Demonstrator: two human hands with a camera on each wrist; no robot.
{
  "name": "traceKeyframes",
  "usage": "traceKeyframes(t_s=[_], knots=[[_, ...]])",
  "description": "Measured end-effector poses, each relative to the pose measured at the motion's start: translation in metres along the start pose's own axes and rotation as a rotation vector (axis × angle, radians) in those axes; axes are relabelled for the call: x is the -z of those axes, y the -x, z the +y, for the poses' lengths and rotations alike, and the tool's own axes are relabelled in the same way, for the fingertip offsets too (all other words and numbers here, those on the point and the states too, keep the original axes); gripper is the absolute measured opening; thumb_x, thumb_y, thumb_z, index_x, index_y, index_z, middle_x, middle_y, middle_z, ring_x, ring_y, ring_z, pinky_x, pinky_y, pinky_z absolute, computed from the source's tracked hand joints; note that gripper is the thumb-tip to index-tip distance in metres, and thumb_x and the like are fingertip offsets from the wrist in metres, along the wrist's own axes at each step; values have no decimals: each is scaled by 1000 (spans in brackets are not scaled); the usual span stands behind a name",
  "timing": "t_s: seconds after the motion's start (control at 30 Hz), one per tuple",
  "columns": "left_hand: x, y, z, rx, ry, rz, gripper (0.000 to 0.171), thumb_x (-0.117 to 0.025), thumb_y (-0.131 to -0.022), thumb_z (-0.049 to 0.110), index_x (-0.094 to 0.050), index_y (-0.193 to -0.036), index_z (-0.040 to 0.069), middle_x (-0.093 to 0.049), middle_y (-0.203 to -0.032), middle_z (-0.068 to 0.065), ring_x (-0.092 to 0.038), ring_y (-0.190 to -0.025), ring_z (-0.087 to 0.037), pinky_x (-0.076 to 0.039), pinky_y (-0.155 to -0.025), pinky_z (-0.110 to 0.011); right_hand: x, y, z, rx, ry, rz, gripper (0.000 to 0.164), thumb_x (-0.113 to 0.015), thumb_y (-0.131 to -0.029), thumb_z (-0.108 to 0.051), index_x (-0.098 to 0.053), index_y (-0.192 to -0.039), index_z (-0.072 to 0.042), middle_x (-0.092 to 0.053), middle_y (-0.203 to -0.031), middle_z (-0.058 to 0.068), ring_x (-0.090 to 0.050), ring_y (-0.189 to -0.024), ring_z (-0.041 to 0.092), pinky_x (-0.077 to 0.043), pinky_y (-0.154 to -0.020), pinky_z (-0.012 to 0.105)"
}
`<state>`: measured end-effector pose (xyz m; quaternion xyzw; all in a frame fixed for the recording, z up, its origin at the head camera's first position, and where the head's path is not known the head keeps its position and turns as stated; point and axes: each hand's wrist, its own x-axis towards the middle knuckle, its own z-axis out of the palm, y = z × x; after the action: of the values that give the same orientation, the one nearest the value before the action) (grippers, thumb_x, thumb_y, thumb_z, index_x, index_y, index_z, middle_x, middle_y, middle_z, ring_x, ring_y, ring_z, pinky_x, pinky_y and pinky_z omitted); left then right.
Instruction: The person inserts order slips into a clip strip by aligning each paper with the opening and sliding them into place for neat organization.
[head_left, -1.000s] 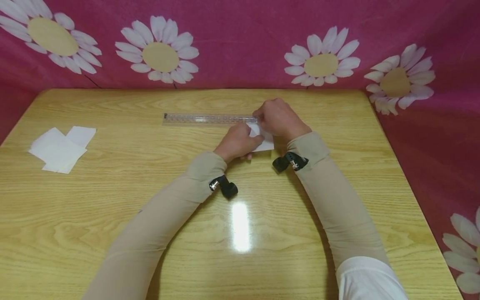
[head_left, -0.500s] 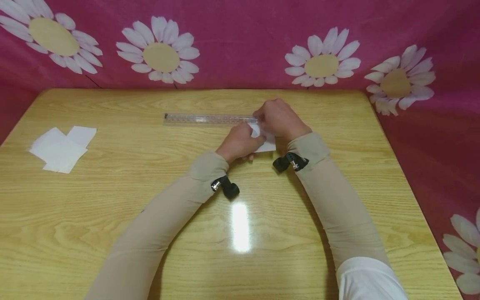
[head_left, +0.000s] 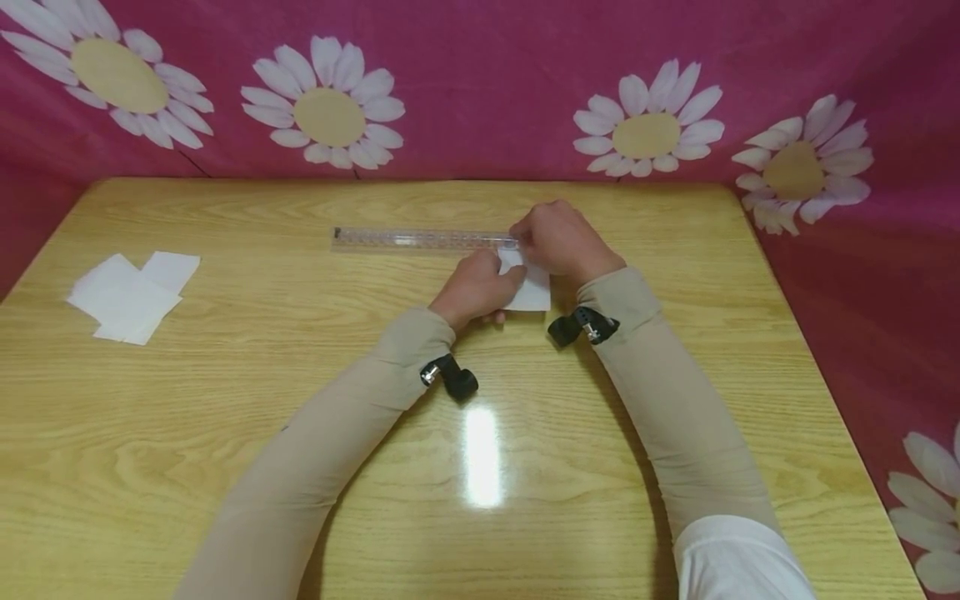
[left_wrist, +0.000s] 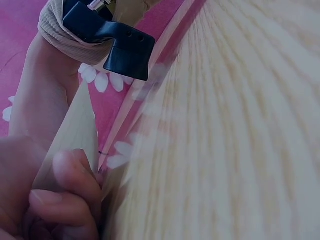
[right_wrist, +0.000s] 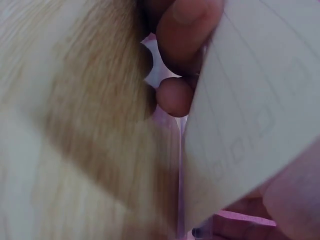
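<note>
A clear ruler [head_left: 420, 240] lies across the far part of the table. My right hand [head_left: 566, 242] grips its right end with curled fingers. Against the ruler's near edge is a small white sheet of paper [head_left: 532, 289]. My left hand [head_left: 478, 287] pinches this sheet, thumb on top and fingers beneath. In the right wrist view the paper [right_wrist: 250, 100] is raised off the table and bears faint lines and small squares. In the left wrist view my left fingers [left_wrist: 70, 195] are curled by the paper [left_wrist: 75, 135]. The right fingertips are partly hidden.
Several white paper pieces [head_left: 131, 300] lie overlapping on the left of the wooden table [head_left: 247, 375]. Behind the table's far edge hangs a pink cloth [head_left: 480, 92] with printed daisies. Black wrist cameras [head_left: 450, 377] are strapped over both sleeves.
The paper's near edge has swung slightly toward me, and more of the sheet shows. My left thumb has shifted slightly left. The right hand keeps its place at the ruler.
</note>
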<state>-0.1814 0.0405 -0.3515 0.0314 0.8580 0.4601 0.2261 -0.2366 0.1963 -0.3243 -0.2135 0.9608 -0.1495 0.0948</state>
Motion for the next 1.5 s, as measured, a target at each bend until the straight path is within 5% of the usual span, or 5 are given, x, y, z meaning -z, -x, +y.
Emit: traceKeyframes(t_s=[0.33, 0.67, 1.0, 1.5], knots=[[3, 6, -6, -2, 11, -6, 43, -56, -103, 41, -56, -72, 12, -54, -49, 2, -52, -41, -13, -38, -43, -25, -2, 1, 1, -13, -3, -6, 40, -55, -96, -3, -69, -134, -7, -70, -135, 16, -62, -100, 28, -52, -92, 40], [0, 7, -12, -42, 162, -44, 47, -44, -110, 29, -66, -78, 1, -60, -54, -2, -51, -39, -12, -39, -40, -24, -2, 2, 5, 9, 29, 31, 37, -55, -97, -4, -72, -129, -9, -73, -129, 15, -65, -100, 28, -52, -87, 39], [1, 6, -9, -19, 151, -57, 39, -44, -108, 17, -64, -79, 0, -61, -57, -2, -51, -39, -10, -37, -39, -22, -2, 0, 3, 4, 43, 36, 37, -56, -96, -4, -72, -129, -7, -72, -131, 17, -67, -108, 31, -56, -91, 44], [0, 6, -8, -37, 99, -53, 42, -44, -109, 22, -63, -78, 2, -63, -59, -2, -51, -40, -9, -40, -41, -21, -3, -1, -1, 15, 40, 27, 40, -54, -95, -1, -71, -131, -7, -71, -134, 15, -66, -123, 35, -54, -101, 46]])
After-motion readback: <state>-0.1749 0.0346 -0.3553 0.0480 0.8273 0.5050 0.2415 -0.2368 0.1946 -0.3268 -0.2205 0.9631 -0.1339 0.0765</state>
